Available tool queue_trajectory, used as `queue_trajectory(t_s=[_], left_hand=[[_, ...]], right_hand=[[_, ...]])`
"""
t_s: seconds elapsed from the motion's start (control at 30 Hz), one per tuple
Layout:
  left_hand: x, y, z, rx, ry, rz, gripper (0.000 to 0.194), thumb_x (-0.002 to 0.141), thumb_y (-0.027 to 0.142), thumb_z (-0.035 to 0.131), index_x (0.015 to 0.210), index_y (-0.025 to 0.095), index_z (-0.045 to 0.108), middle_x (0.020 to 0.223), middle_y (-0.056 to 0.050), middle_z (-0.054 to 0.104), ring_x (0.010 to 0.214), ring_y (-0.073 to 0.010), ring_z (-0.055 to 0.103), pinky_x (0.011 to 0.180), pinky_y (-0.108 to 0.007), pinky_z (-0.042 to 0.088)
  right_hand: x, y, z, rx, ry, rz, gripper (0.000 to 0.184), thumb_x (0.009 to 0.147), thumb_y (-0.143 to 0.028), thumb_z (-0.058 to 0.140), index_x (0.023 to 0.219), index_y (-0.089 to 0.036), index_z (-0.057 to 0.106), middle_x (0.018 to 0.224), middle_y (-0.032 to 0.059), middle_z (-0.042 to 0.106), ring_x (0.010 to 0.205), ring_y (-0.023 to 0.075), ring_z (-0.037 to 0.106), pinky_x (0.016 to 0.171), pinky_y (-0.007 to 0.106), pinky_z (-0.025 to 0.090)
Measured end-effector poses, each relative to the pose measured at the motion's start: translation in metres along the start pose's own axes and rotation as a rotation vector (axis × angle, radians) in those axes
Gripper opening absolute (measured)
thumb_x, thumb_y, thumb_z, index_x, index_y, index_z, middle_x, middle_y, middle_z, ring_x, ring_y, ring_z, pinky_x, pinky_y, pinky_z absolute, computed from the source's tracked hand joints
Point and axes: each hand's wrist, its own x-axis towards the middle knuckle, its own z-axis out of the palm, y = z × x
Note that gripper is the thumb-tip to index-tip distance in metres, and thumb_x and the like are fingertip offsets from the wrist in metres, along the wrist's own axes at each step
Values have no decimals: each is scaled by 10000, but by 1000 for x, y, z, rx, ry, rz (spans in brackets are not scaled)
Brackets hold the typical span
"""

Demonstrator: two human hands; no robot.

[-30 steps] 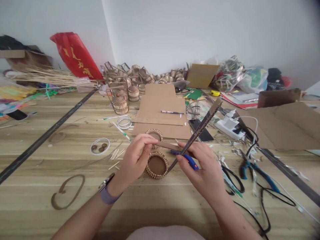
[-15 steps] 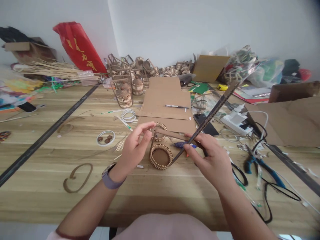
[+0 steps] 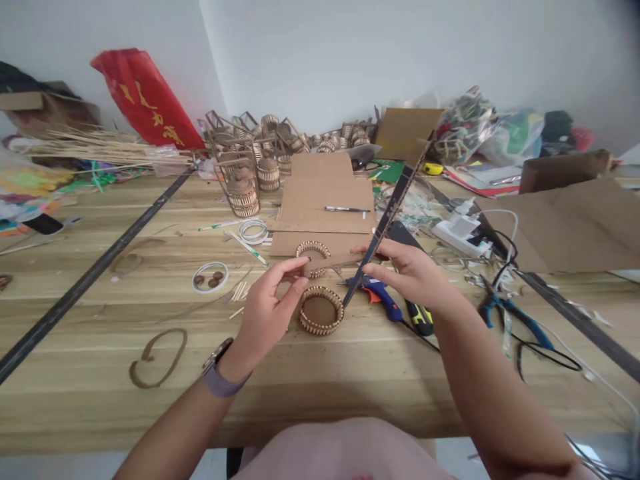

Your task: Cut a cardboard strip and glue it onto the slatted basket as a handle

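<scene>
My left hand [image 3: 267, 303] pinches the near end of a brown cardboard strip [image 3: 335, 262] between thumb and fingers. My right hand [image 3: 413, 270] grips a long, dark-edged cardboard strip [image 3: 390, 212], which slants up to the right; the brown strip's other end reaches my right fingers. Whether the two strips are one bent piece I cannot tell. Just below them, a round stick-walled basket [image 3: 321, 328] with a brown base sits on the table. A second such basket [image 3: 313, 248] stands behind, partly covered by the brown strip. A blue glue gun [image 3: 383, 293] lies beneath my right hand.
A utility knife [image 3: 420, 319] and blue-handled pliers [image 3: 517, 317] lie to the right, near a white power strip [image 3: 463, 230]. Cardboard sheets [image 3: 320, 183] with a pen [image 3: 347, 209] are ahead. Finished small baskets [image 3: 243, 193], tape rolls [image 3: 253, 231] and a curled strip [image 3: 159, 357] are leftward.
My left fingers have closed on the brown strip, which swung from a bent shape to a nearly level line. The dark-edged strip is steeper, and the glue gun is more exposed.
</scene>
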Motion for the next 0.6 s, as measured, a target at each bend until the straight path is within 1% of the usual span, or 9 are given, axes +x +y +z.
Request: queue_trajectory(t_s=[0.1,0.23,0.33,0.4,0.5,0.6], left_hand=[[-2,1,-1,14,9,6,241,915,300,609,1144,244,653,1071,-40,723,957,-187,691,846,-317,551],[-2,1,-2,28,15,5,234,918,298,599,1139,236,644,1072,-44,718,950,-184,688,851,-315,542],[-1,3,-2,93,32,30,222,920,286,587,1130,236,639,1073,-42,713,970,-185,670,861,-318,534],[0,8,-1,152,42,81,216,925,263,569,1131,234,628,1095,-46,704,1015,-191,651,891,-329,523],[3,17,1,224,55,207,210,934,224,542,1135,226,602,1148,-58,678,1103,-202,616,969,-360,489],[10,27,3,294,52,348,176,934,197,545,1100,223,596,1143,-59,670,1107,-202,602,999,-385,464]], right_hand=[[2,0,-2,-7,-28,-31,291,894,-430,590,1087,-248,709,1064,37,747,982,228,690,888,379,537],[1,-1,-2,-35,-33,-76,273,909,-417,582,1078,-246,710,1061,39,746,993,224,688,884,361,537],[1,-3,-3,-48,-41,-84,283,916,-428,570,1088,-250,708,1057,40,746,994,228,688,872,364,541],[1,-4,-3,-47,-49,-92,295,920,-440,562,1096,-254,707,1050,42,748,992,233,689,866,370,543],[1,-6,-3,-49,-54,-119,290,927,-437,557,1097,-254,706,1048,46,749,1000,237,684,871,372,538],[1,-7,-2,-63,-47,-140,284,934,-424,557,1108,-250,698,1051,49,749,1007,237,679,878,373,532]])
